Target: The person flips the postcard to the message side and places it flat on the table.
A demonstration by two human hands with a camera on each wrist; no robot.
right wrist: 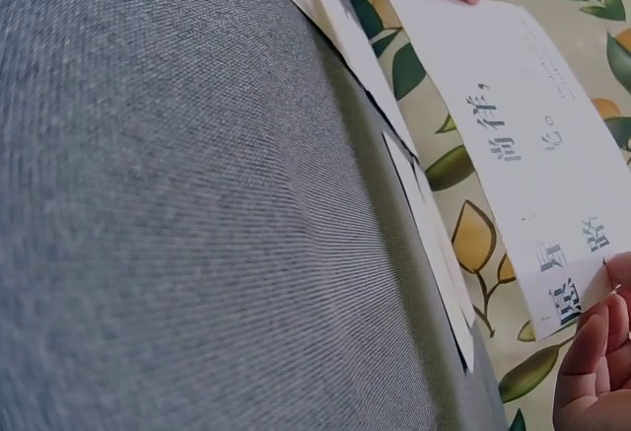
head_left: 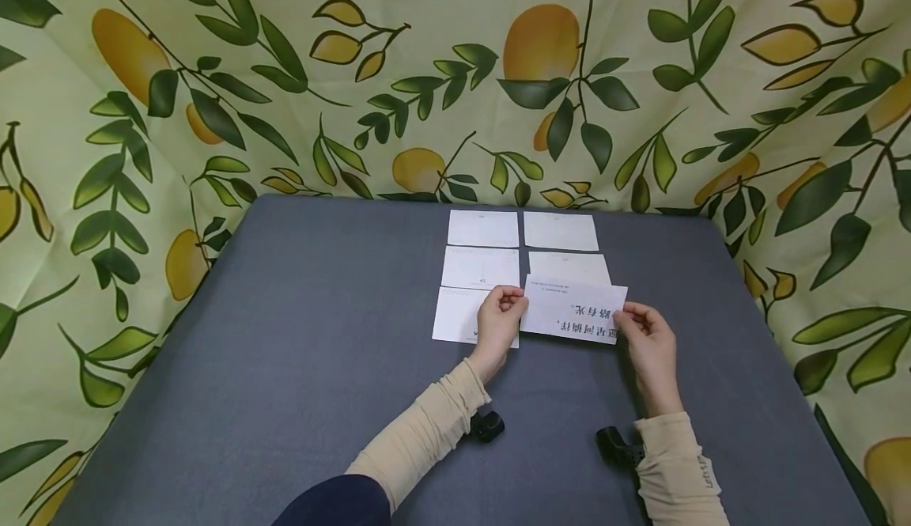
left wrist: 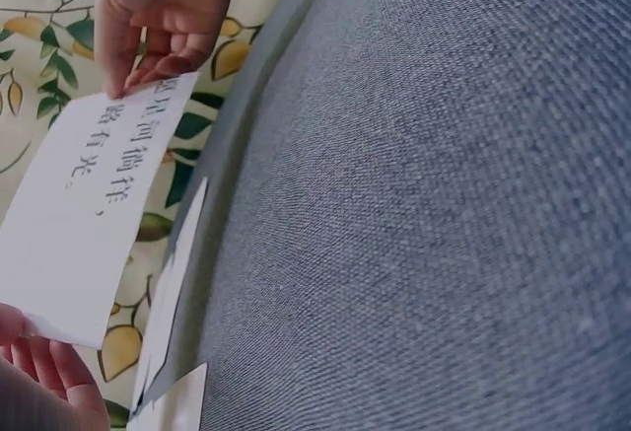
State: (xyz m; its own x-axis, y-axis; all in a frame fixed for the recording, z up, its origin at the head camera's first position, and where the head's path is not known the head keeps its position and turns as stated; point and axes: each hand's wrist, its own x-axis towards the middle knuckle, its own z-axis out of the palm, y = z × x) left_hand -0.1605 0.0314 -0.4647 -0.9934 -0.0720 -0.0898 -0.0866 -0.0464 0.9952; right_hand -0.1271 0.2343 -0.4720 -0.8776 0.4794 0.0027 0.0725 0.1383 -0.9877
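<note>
Both hands hold one white card [head_left: 569, 308] printed with Chinese characters, which appear upside down in the head view. The left hand [head_left: 498, 327] pinches its left edge between thumb and fingers. At the opposite edge, the right hand [head_left: 651, 352] pinches it near the corner. The card is raised off the table, as the left wrist view shows, and partly covers a white card [head_left: 569, 266] lying behind it. Beneath the left hand lies another white card [head_left: 459, 316], partly hidden by that hand.
More white cards lie in two columns toward the far edge, including a back left card [head_left: 482, 228] and a back right card [head_left: 561, 231]. The dark grey table [head_left: 320, 336] meets a leaf-and-fruit patterned curtain [head_left: 441, 75]. Each wrist wears a black camera [head_left: 487, 426].
</note>
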